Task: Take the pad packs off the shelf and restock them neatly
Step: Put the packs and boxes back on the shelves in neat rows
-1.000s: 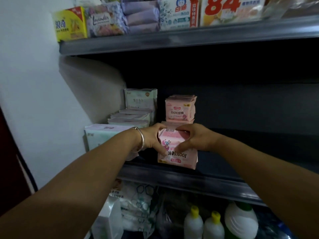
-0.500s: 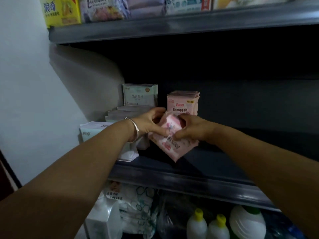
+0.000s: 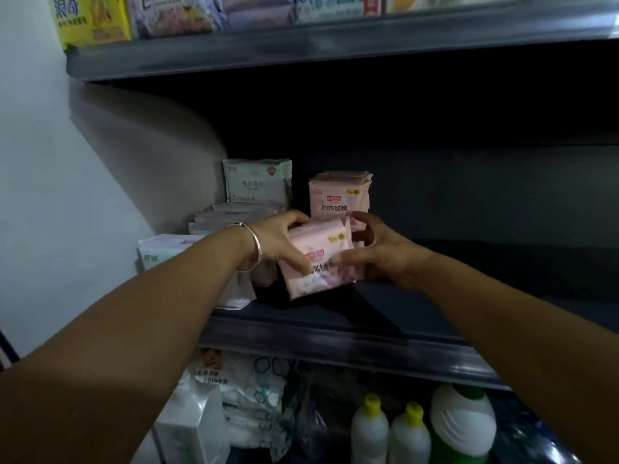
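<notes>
Both hands hold one pink pad pack above the middle shelf, tilted. Left hand grip: fingers curled round the pack's 9 o'clock edge. Right hand grip: pinching its 3 o'clock edge. A pink pack stack stands at 12 o'clock, green-white packs at 10 o'clock.

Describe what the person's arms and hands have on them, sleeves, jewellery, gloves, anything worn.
Both forearms are bare, with no sleeves in view and no gloves. The left hand has a plain, smooth silver bangle round its wrist. The right hand and its wrist show no jewellery or watch. No rings are visible on either hand.
</notes>
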{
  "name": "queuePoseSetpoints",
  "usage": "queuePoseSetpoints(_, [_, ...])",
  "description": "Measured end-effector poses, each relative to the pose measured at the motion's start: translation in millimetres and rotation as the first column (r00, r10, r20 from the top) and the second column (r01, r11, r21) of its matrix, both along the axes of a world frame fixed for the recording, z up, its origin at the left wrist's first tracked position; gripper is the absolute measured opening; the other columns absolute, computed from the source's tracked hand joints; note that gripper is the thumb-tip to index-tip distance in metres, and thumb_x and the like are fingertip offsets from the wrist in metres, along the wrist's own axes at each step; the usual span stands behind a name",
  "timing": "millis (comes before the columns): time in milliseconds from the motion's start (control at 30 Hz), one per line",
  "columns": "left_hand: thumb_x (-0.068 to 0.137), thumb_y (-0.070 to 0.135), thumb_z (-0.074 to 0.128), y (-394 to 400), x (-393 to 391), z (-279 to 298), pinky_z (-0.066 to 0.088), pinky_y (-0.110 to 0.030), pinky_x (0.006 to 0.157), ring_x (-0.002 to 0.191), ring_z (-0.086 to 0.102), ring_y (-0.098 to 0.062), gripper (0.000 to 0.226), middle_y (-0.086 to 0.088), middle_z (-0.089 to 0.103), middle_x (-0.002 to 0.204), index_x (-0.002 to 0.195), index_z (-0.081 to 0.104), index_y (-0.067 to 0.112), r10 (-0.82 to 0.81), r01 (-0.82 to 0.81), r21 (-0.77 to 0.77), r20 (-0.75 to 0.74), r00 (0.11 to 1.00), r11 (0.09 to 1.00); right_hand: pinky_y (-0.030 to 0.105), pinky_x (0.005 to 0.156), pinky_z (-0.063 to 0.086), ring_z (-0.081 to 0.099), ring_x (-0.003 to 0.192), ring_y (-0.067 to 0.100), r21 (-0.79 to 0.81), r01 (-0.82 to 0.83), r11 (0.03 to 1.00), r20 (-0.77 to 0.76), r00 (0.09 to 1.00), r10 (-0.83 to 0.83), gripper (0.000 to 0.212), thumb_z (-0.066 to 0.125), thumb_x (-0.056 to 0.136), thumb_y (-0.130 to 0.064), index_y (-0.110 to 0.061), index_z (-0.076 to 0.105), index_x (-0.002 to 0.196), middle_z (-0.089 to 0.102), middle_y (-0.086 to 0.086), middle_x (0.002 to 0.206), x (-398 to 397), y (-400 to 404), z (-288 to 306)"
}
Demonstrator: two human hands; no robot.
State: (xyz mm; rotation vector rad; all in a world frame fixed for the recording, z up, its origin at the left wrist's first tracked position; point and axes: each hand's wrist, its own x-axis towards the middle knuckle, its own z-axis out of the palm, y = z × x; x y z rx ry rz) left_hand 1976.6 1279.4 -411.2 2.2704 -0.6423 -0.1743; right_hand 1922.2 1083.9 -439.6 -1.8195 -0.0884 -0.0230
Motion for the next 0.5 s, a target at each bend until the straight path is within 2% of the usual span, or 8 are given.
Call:
queuePoseSetpoints(67, [0.059,0.011,0.085,-4,-2,-1,0.054,-0.033,0.082,0.101,0.057,-0.018,0.082,0.002,0.056,0.114,0.126,0.043,0.033,-0.025,0.021,0.163,0.022,0.999,0.986,0.029,0.077,0.056,0.059,0.102,0.017,-0.101,-0.033,0.994,-0.008,0.999,0.033,0.095,0.08,0.068,-0.003,-0.021,0.026,0.144,0.054,-0.001,0.113,-3,4,1])
queuePoseSetpoints(133, [0.057,0.013,0.087,-7,-1,-8,0.051,-0.036,0.093,0.111,0.053,-0.02,0.094,0.002,0.05,0.126,0.134,0.039,0.034,-0.043,0.039,0.23,0.01,0.999,0.972,0.025,0.077,0.054,0.058,0.096,0.012,-0.218,-0.029,0.976,-0.027,0.999,0.024,0.085,0.081,0.068,-0.004,-0.017,0.035,0.138,0.054,-0.006,0.105,-3,5,-3])
queuePoseSetpoints(200, [0.058,0.014,0.088,-9,0,-16,0.043,-0.034,0.103,0.123,0.044,-0.021,0.104,0.0,0.039,0.139,0.143,0.029,0.029,-0.045,0.039,0.263,0.016,0.999,0.964,0.032,0.087,0.054,0.059,0.102,0.016,-0.285,0.014,0.958,-0.026,0.999,-0.023,0.076,0.083,0.065,-0.01,-0.018,0.042,0.129,0.057,-0.001,0.112,-1,5,-11])
queuePoseSetpoints(267, [0.06,0.017,0.087,-9,2,-21,0.038,-0.03,0.107,0.128,0.039,-0.021,0.11,-0.002,0.033,0.146,0.147,0.02,0.023,-0.014,0.009,0.3,0.014,1.0,0.954,0.038,0.092,0.053,0.059,0.106,0.019,-0.288,0.053,0.956,-0.014,0.998,-0.06,0.073,0.085,0.062,-0.013,-0.02,0.046,0.124,0.057,0.003,0.118,2,4,-17])
queuePoseSetpoints(333, [0.065,0.016,0.085,-7,4,-22,0.04,-0.023,0.096,0.12,0.043,-0.02,0.108,-0.002,0.038,0.139,0.148,0.017,0.02,0.024,-0.019,0.294,-0.014,1.0,0.956,0.04,0.093,0.052,0.058,0.108,0.021,-0.293,0.06,0.954,-0.012,0.998,-0.066,0.073,0.086,0.061,-0.015,-0.02,0.046,0.121,0.057,0.003,0.119,5,4,-17])
queuePoseSetpoints(400, [0.066,0.015,0.083,-6,3,-23,0.042,-0.023,0.084,0.108,0.047,-0.019,0.104,-0.002,0.045,0.124,0.147,0.018,0.017,0.055,-0.045,0.27,-0.029,0.998,0.962,0.041,0.095,0.051,0.057,0.11,0.022,-0.34,0.057,0.939,-0.012,0.998,-0.065,0.074,0.086,0.059,-0.017,-0.019,0.046,0.122,0.056,0.003,0.121,9,4,-16])
queuePoseSetpoints(500, [0.057,0.022,0.088,-3,5,-25,0.045,-0.027,0.087,0.111,0.051,-0.021,0.112,-0.005,0.05,0.126,0.145,0.02,0.012,0.102,-0.085,0.26,-0.053,0.993,0.962,0.041,0.097,0.05,0.056,0.112,0.022,-0.392,0.069,0.917,-0.011,0.997,-0.079,0.078,0.086,0.059,-0.02,-0.018,0.045,0.125,0.055,0.003,0.123,8,-3,-12])
